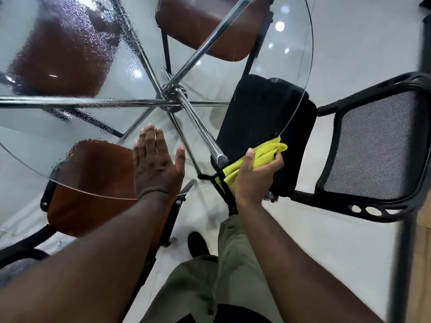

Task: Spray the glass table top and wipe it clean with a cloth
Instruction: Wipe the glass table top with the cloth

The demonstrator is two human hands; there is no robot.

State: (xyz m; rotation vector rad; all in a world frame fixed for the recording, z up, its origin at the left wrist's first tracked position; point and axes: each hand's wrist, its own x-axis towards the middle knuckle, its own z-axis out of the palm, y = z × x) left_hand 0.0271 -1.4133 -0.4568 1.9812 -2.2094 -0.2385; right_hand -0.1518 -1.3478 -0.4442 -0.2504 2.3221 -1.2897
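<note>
The round glass table top (275, 73) fills the upper left, with chrome legs (196, 127) meeting under its middle. Spray droplets cover its left and far part; the right part looks smooth. My left hand (156, 164) lies flat on the glass near the front edge, fingers straight. My right hand (256, 176) grips a folded yellow cloth (265, 152) against the table's front right rim. No spray bottle is in view.
Brown-seated chairs (93, 183) stand under the table at the front left, back left and back. A black chair with a mesh back (373, 145) stands at the right, its seat partly under the rim. My legs and a shoe are on the pale tiled floor.
</note>
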